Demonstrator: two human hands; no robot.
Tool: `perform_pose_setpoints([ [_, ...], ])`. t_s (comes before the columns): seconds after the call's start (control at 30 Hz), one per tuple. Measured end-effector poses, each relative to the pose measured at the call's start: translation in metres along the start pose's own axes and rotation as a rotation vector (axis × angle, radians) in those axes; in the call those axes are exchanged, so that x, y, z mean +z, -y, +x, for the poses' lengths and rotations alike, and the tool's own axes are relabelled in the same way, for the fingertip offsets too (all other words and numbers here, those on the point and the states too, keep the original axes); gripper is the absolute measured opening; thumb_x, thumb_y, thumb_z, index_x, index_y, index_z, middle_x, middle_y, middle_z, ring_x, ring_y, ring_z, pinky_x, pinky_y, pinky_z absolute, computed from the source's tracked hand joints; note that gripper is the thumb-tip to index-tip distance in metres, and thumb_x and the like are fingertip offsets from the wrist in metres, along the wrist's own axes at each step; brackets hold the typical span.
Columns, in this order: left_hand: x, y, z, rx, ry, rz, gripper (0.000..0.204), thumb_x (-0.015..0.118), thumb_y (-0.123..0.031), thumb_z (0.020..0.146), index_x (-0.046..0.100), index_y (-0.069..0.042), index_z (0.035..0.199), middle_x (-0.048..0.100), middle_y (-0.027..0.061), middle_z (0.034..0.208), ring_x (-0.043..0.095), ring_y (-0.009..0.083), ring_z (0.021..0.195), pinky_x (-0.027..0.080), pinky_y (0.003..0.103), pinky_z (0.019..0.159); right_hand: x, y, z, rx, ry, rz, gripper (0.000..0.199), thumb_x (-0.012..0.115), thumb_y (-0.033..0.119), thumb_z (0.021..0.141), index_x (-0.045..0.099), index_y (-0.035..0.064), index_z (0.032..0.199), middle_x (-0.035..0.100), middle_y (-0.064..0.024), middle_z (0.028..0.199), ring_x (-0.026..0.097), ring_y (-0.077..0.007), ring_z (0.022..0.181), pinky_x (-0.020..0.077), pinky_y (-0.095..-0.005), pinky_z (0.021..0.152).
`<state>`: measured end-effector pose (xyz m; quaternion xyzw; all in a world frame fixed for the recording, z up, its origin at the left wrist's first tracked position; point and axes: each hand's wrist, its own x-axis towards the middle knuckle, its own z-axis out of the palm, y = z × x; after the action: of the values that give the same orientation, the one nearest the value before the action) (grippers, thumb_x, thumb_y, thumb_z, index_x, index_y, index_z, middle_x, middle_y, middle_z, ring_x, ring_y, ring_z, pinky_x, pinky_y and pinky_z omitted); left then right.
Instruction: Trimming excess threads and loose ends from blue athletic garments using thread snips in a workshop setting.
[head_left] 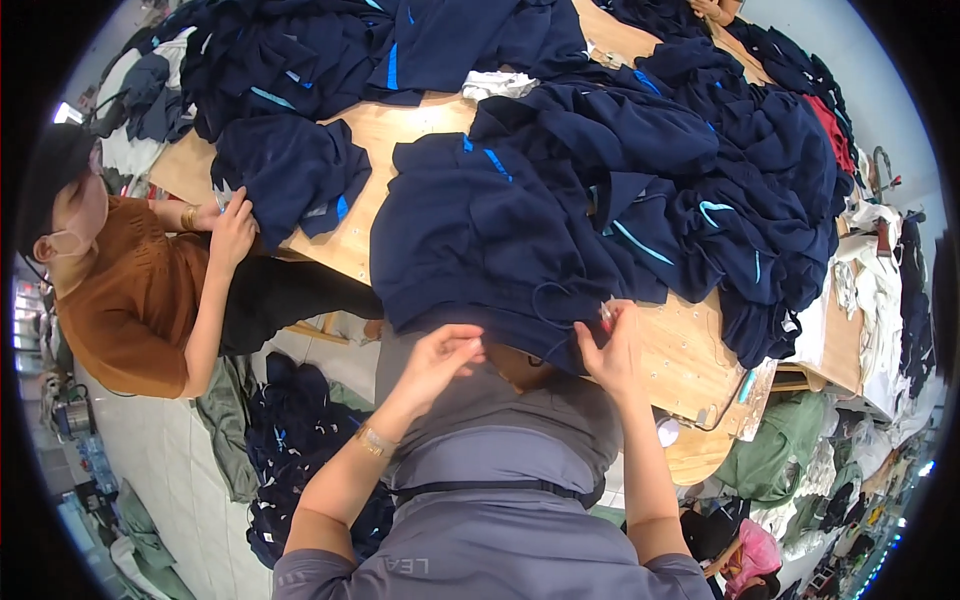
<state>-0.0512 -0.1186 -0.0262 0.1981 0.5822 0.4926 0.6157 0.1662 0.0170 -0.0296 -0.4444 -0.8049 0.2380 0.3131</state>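
Navy garment (480, 240) draped at table's (680, 350) near edge, cord (534, 300) looped on top! R hand (615, 345) by that edge, gripping small red tool (606, 318), prob. snips. L hand (432, 365) just off it, fingertips close, can't tell if holding anything. Best: fabric flat, tips clear of cord.

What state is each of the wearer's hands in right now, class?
Left hand: thumb and fingers drawn close together; any held item cannot be told.
Right hand: closed on a small, partly hidden tool with red on it.
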Motion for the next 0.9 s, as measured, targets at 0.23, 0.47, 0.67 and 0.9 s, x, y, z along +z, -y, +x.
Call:
perform_pose_setpoints([
  [0.23, 0.026, 0.007, 0.046, -0.342, 0.018, -0.845, 0.043, 0.057, -0.034, 0.087, 0.048, -0.005, 0.116, 0.058, 0.01, 0.109, 0.059, 0.0153, 0.099, 0.046, 0.019, 0.056, -0.004, -0.01, 0.003, -0.043, 0.133, -0.031, 0.033, 0.068, 0.008, 0.069, 0.041, -0.0003, 0.085, 0.044, -0.0138, 0.076, 0.045, -0.0315, 0.068, 0.0394, -0.0357, 0.062],
  [0.47, 0.057, -0.021, 0.056, -0.251, -0.063, -0.978, 0.03, 0.068, -0.034, 0.078, 0.055, -0.01, 0.09, 0.059, 0.004, 0.089, 0.056, 0.0123, 0.074, 0.043, 0.018, 0.052, -0.018, 0.015, -0.008, -0.039, -0.097, 0.172, 0.025, 0.06, -0.005, 0.067, 0.041, 0.0023, 0.08, 0.05, -0.0102, 0.074, 0.045, -0.0229, 0.058, 0.0375, -0.0309, 0.054],
  [0.67, 0.051, -0.036, 0.063, -0.226, 0.201, -1.154, 0.019, 0.063, -0.028, 0.083, 0.061, -0.009, 0.082, 0.062, 0.0003, 0.078, 0.059, 0.0109, 0.063, 0.051, 0.02, 0.052, -0.024, 0.036, -0.001, -0.001, -0.015, 0.391, 0.032, 0.063, -0.005, 0.069, 0.034, 0.0042, 0.078, 0.05, -0.0084, 0.071, 0.043, -0.0156, 0.057, 0.0371, -0.0251, 0.054],
  [0.9, 0.069, -0.053, 0.031, 0.049, 0.144, -0.847, 0.026, 0.051, -0.027, 0.091, 0.058, -0.004, 0.1, 0.062, 0.0072, 0.1, 0.061, 0.0171, 0.09, 0.053, 0.034, 0.079, -0.003, 0.085, 0.038, 0.073, -0.055, 0.672, 0.033, 0.067, 0.005, 0.076, 0.035, 0.0036, 0.084, 0.051, -0.0044, 0.068, 0.045, -0.0063, 0.055, 0.0361, -0.0187, 0.048],
])
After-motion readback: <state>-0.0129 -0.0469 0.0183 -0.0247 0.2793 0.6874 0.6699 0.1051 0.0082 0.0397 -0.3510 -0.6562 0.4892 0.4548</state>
